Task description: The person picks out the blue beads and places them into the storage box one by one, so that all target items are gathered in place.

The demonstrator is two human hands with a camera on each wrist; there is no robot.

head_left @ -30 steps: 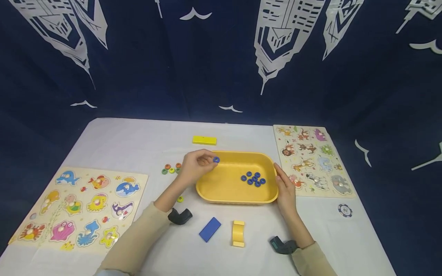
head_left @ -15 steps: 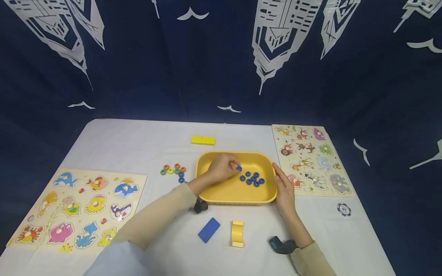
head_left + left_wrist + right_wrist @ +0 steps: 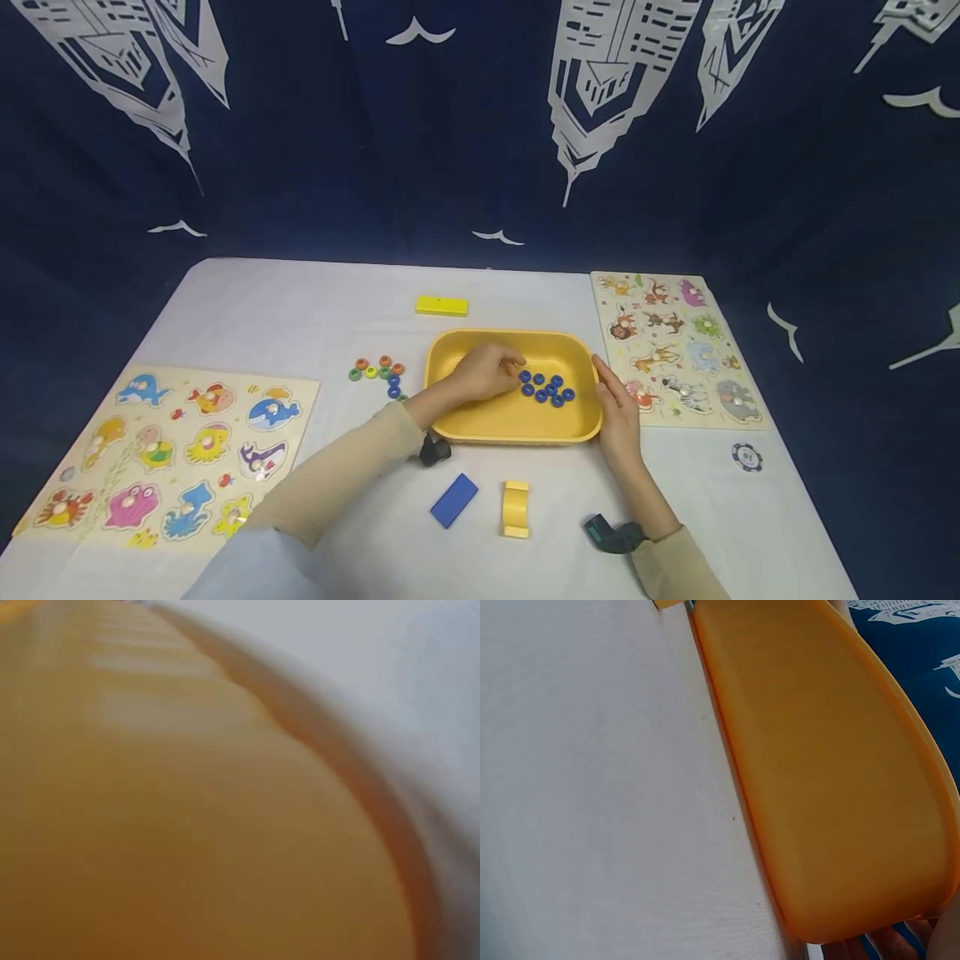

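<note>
A yellow tray (image 3: pixel 480 427) stands mid-table in the head view, with several blue ring-shaped beads (image 3: pixel 551 389) grouped on the right part of its floor. Over the tray's left half is my left hand (image 3: pixel 482 372), fingers loosely bent and holding nothing; its fingertips are right beside the leftmost bead (image 3: pixel 525 376). My right hand (image 3: pixel 621 417) grips the tray's right end at the rim. The tray's wall (image 3: pixel 832 787) fills much of the right wrist view, some fingers (image 3: pixel 889 943) showing past its lower edge. Blurred tray wall (image 3: pixel 187 825) takes up most of the left wrist view.
Left of the tray lie several orange, green, yellow and blue beads (image 3: pixel 385 372). A yellow block (image 3: pixel 442 306) is behind it; a blue block (image 3: pixel 453 500) and an arched yellow block (image 3: pixel 515 508) are in front. Picture boards (image 3: pixel 168 454) (image 3: pixel 660 350) flank it, with a round chip (image 3: pixel 747 457) at right.
My left hand has moved right from the tray's left rim and let go of a blue bead, which now lies with the others. My right hand has stayed at the tray's right end.
</note>
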